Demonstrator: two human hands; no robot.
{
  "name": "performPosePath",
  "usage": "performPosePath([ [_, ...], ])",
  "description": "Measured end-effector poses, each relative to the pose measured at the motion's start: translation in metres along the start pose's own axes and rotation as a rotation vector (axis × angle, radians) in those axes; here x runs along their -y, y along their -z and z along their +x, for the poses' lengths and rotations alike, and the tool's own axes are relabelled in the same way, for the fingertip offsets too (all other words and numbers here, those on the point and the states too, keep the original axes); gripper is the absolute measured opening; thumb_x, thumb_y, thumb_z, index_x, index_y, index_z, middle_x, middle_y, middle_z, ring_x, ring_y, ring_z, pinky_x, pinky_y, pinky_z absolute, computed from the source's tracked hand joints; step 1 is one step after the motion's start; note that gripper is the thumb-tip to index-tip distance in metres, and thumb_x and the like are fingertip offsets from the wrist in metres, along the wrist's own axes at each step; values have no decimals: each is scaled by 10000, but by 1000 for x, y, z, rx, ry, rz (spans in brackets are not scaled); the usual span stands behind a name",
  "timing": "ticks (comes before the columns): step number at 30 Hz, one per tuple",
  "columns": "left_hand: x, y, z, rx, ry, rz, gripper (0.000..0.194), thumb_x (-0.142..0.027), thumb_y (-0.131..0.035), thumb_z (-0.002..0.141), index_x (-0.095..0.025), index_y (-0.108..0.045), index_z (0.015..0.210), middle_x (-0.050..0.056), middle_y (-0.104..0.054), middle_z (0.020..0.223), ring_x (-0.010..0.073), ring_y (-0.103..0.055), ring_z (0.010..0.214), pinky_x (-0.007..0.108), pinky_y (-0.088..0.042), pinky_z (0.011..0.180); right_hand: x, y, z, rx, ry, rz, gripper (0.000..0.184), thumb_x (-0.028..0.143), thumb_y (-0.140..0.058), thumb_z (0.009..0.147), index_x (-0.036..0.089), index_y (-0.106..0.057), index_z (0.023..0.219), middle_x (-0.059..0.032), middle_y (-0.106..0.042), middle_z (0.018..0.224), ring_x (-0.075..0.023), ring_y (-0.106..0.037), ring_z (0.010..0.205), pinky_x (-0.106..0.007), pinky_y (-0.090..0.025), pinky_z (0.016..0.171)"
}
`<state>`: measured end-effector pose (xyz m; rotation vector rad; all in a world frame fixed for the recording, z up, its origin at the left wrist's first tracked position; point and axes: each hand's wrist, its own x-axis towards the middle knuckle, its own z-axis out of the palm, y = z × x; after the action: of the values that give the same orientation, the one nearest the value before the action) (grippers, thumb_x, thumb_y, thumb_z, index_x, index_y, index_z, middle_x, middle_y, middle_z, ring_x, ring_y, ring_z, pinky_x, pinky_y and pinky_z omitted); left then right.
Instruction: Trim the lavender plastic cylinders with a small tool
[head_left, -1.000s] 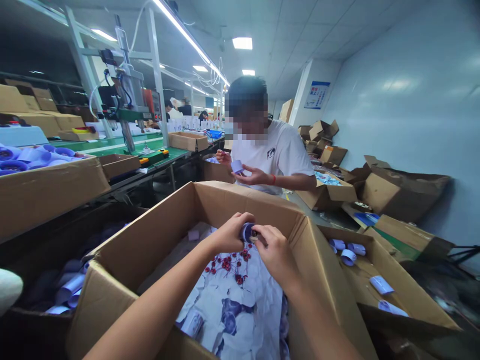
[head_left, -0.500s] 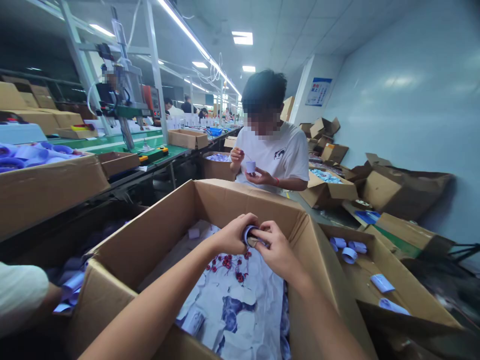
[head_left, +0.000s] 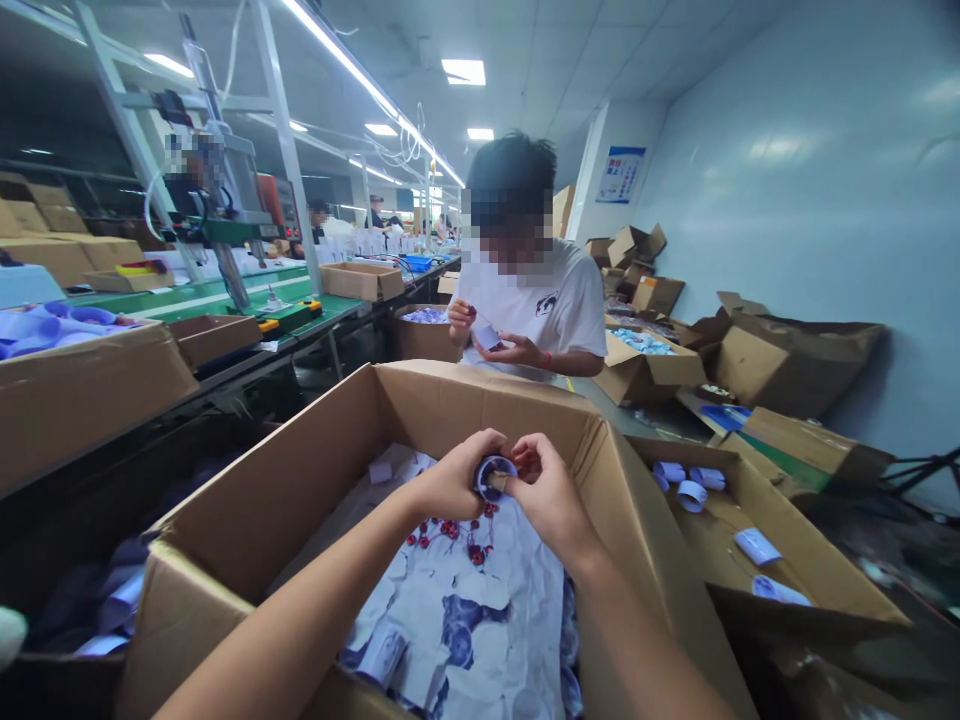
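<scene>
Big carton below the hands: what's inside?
Visible: white paper, small red parts on it, a pale cylinder at the near end, darker round pieces through a gap. Hidden: whatever the paper and left forearm cover.

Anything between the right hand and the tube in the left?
Nothing visible. The left hand grips the short tube with its open end showing, and the right hand is right at that opening, by a brownish piece. The red parts lie on the paper, out of the way.
</scene>
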<state>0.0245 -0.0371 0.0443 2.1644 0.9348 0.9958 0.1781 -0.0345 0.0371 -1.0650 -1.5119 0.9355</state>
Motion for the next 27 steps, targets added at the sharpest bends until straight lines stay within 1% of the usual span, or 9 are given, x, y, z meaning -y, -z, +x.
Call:
performPosePath([
  [3,-2,-3,0,30,-26,36,520,-30,-472,443,-190,-477,938,18,-541,953,185,-517,875,277,-444,728,-2,-1,0,2,-116,95,354,185,-669,493,221,-496,800,56,-526,681,-139,-523,625,-260,-434,574],
  [7,-5,-8,0,28,-13,91,513,-13,-447,412,-193,-478,891,9,-523,914,185,-508,854,278,-426,715,-3,-3,-1,24,-220,126,364,172,-663,471,209,-524,805,48,-552,656,-142,-532,610,-257,-429,555],
  [10,-6,-11,-1,-48,21,113,502,-10,-441,400,-196,-470,864,4,-505,891,171,-505,806,259,-405,669,-1,-8,-5,-1,-235,124,316,189,-640,523,196,-553,826,21,-581,686,-148,-549,636,-260,-438,564],
  [13,-6,-16,-2,-150,57,121,477,-16,-458,406,-203,-454,844,-3,-484,858,165,-501,780,252,-400,651,3,-14,-9,-3,-307,167,301,198,-608,570,200,-561,867,-3,-591,746,-163,-570,671,-250,-453,519],
  [15,-6,-20,-2,-189,68,110,454,-23,-484,410,-204,-446,825,-2,-481,853,167,-501,776,261,-410,665,5,-18,-11,-7,-355,223,322,177,-581,580,206,-556,900,-17,-594,790,-178,-592,713,-241,-468,491],
  [18,-6,-25,-2,-231,65,109,434,-24,-514,409,-207,-443,796,-3,-479,844,170,-498,775,265,-415,663,4,-20,-12,-11,-376,296,362,130,-534,571,209,-546,924,-24,-593,818,-179,-604,716,-225,-477,452],
  [21,-5,-27,-2,-235,69,145,433,-9,-512,403,-206,-461,785,-7,-487,820,173,-496,773,258,-414,647,-1,-20,-12,-33,-359,291,320,95,-520,544,204,-538,845,-10,-579,769,-164,-589,691,-200,-465,436],
  [24,-4,-27,-5,-223,72,172,400,5,-501,405,-203,-479,747,-6,-492,806,166,-501,751,254,-425,632,-2,-20,-12,-31,-400,296,242,117,-576,554,206,-515,771,11,-556,727,-158,-577,666,-207,-462,433],
  [27,-3,-24,-8,-241,36,145,382,-3,-524,444,-206,-503,767,3,-518,836,176,-538,776,281,-463,674,5,-22,-12,-20,-405,367,297,146,-676,535,211,-507,771,31,-551,719,-135,-561,621,-201,-443,429],
])
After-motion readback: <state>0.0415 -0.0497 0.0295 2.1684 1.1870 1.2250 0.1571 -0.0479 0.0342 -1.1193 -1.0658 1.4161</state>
